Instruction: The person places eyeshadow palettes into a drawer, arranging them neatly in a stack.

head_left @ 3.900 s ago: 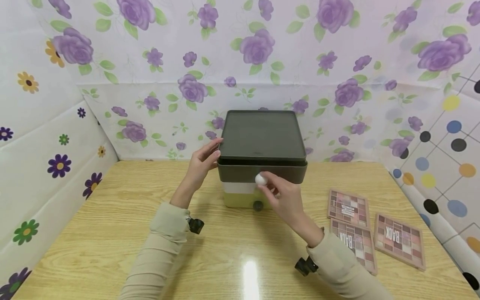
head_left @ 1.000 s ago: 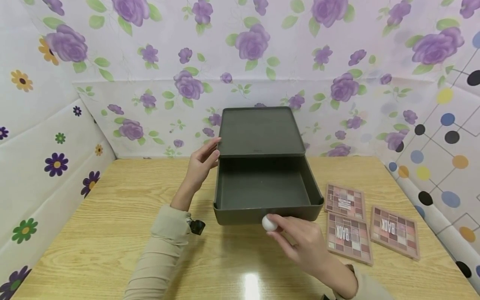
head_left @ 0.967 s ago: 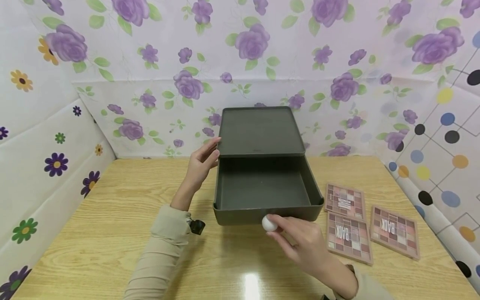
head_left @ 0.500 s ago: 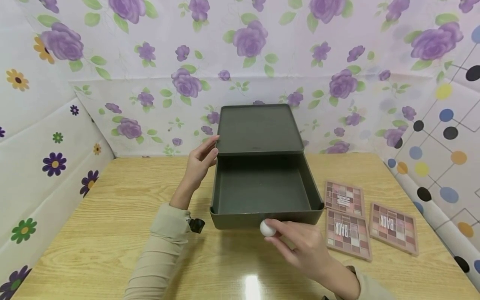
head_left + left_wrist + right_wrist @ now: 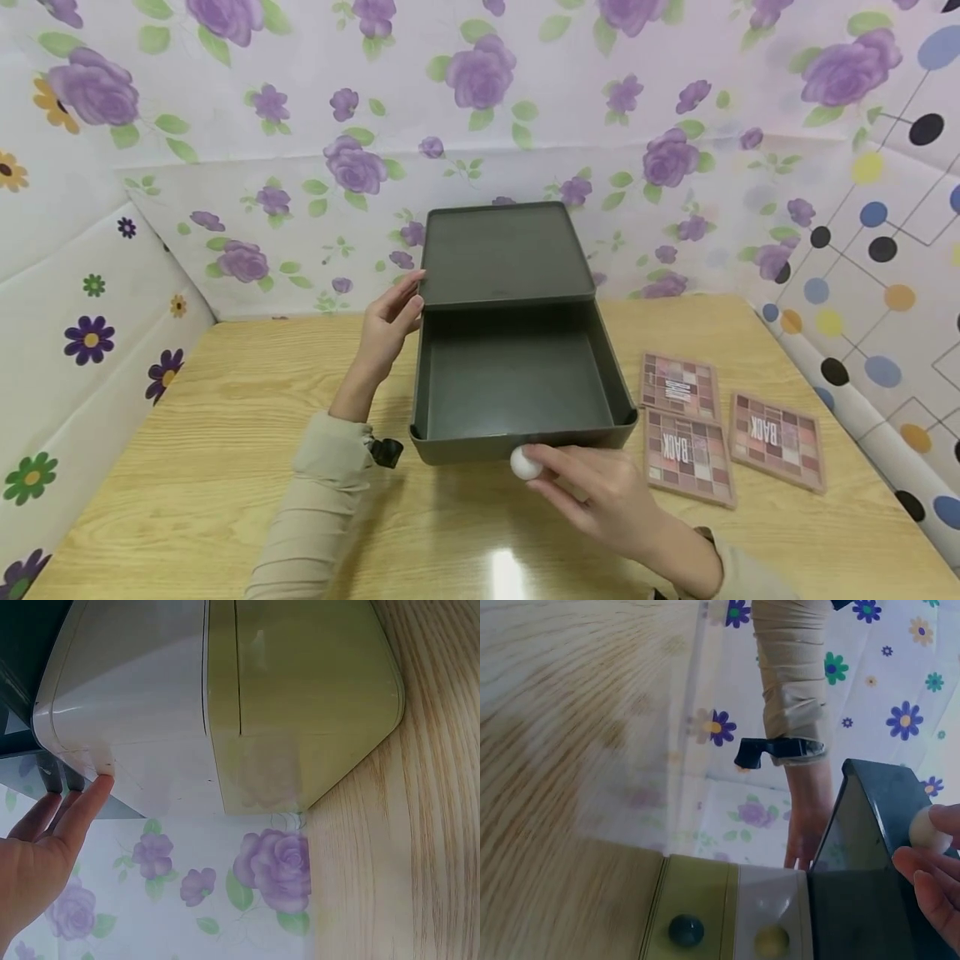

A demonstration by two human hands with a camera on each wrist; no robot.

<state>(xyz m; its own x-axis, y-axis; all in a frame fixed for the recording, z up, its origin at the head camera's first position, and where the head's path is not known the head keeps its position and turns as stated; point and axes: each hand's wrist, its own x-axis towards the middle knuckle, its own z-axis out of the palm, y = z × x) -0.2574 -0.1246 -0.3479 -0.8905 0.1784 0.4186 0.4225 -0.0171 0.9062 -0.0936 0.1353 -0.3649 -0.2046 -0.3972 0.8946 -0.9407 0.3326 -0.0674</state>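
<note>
A small drawer cabinet stands in the head view, its dark grey top [image 5: 510,254] facing up. Its top dark grey drawer [image 5: 517,383] is pulled far out and holds nothing. My right hand [image 5: 603,500] pinches the round white knob [image 5: 526,463] on the drawer front between thumb and fingers. My left hand [image 5: 382,333] rests its extended fingers against the cabinet's left side near the top. In the left wrist view the white middle tier [image 5: 135,690] and yellow bottom tier [image 5: 315,697] show; the drawer hides them in the head view.
Three pink makeup palettes [image 5: 686,454] lie on the wooden table [image 5: 225,442] right of the cabinet. A dark knob [image 5: 686,931] and a yellow knob [image 5: 772,941] mark the two lower drawers. Flower-printed cloth [image 5: 356,167] stands close behind.
The top drawer, nearly shut at first, has slid out toward me with my right hand on its knob, a little further in the last second. My left hand has stayed against the side.
</note>
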